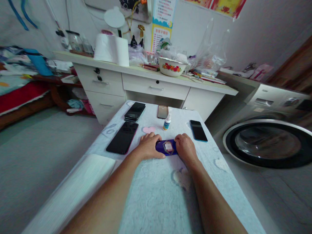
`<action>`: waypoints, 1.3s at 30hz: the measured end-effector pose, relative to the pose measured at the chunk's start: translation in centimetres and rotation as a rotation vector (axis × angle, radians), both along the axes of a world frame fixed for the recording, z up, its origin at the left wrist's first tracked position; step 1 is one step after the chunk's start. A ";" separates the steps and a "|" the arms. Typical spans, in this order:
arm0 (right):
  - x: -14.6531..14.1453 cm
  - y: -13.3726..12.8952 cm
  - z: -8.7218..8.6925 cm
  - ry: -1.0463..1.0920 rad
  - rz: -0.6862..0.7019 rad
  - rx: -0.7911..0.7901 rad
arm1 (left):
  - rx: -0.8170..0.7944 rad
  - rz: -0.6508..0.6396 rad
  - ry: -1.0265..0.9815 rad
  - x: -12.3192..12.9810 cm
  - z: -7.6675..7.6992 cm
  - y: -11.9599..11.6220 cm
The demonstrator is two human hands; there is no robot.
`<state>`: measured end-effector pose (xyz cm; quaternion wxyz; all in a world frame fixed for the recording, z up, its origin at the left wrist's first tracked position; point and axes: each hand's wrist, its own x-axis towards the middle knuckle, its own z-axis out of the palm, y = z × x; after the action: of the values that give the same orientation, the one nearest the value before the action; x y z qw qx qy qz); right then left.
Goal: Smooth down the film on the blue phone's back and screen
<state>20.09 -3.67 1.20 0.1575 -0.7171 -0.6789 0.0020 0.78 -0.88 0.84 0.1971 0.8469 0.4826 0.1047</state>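
Note:
A dark blue, phone-shaped object point(160, 147) with a light patch in its middle lies crosswise between my hands. My left hand point(149, 146) grips its left end, thumb along the near edge. The right end is held by my right hand point(185, 147), its fingers curled. Just beyond stands a small white bottle point(167, 122) with a blue and yellow label. Left of my hands lies a large black phone point(123, 137), with a stack of phones point(135, 111) behind it. A blue-edged phone point(198, 130) is on the right. Behind the bottle is a brownish phone case point(162, 111).
The table point(156, 201) has a pale patterned cover, with a folded white cloth point(73, 191) at its left edge. Beyond stands a white desk point(156, 83) bearing a flowered bowl point(172, 67) and paper rolls point(110, 49). A washing machine point(268, 97) is at the right.

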 end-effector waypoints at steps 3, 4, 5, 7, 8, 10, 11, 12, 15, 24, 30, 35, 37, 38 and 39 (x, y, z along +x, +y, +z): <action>0.0 0.0 0.0 0.016 0.000 -0.010 | 0.002 0.004 0.000 0.0 -0.1 0.0; 0.0 0.0 0.0 0.020 0.000 -0.014 | 0.002 0.005 0.000 0.0 -0.1 0.0; 0.0 0.1 0.0 0.025 0.000 -0.018 | 0.001 0.006 0.000 0.0 -0.2 0.1; -0.1 0.1 0.0 0.033 0.002 -0.022 | 0.001 0.006 -0.001 0.0 -0.2 0.1; -0.1 0.1 -0.1 0.036 0.005 -0.023 | 0.002 0.005 -0.002 0.0 -0.3 0.1; -0.2 0.1 -0.1 0.040 0.017 -0.022 | 0.006 0.004 -0.006 0.0 -0.3 0.2; -0.2 0.1 -0.1 0.041 0.023 -0.020 | 0.007 0.004 -0.007 0.0 -0.4 0.2; -0.2 0.1 -0.1 0.042 0.029 -0.018 | 0.009 0.004 -0.008 0.0 -0.4 0.2; -0.3 0.0 -0.1 0.045 0.036 -0.009 | 0.011 0.002 -0.011 0.0 -0.4 0.2; -0.3 0.0 0.0 0.038 0.038 0.002 | -0.007 0.005 -0.014 0.0 -0.2 0.1; -0.2 0.1 -0.2 0.006 0.016 0.002 | -0.011 0.009 -0.012 0.0 -0.2 0.1; -0.1 0.1 -0.2 -0.014 0.001 0.015 | 0.002 0.005 -0.017 0.0 -0.3 0.1; -0.2 0.1 -0.1 -0.009 -0.002 0.011 | 0.007 0.006 -0.016 0.0 -0.3 0.2; -0.3 0.1 -0.1 -0.006 -0.003 0.007 | 0.008 0.007 -0.016 0.0 -0.3 0.2; -0.3 0.1 -0.1 -0.001 -0.001 0.003 | 0.007 0.008 -0.016 0.0 -0.3 0.1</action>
<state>19.79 -3.58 1.07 0.1582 -0.7173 -0.6786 0.0005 0.82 -0.74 0.50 0.1975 0.8449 0.4839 0.1141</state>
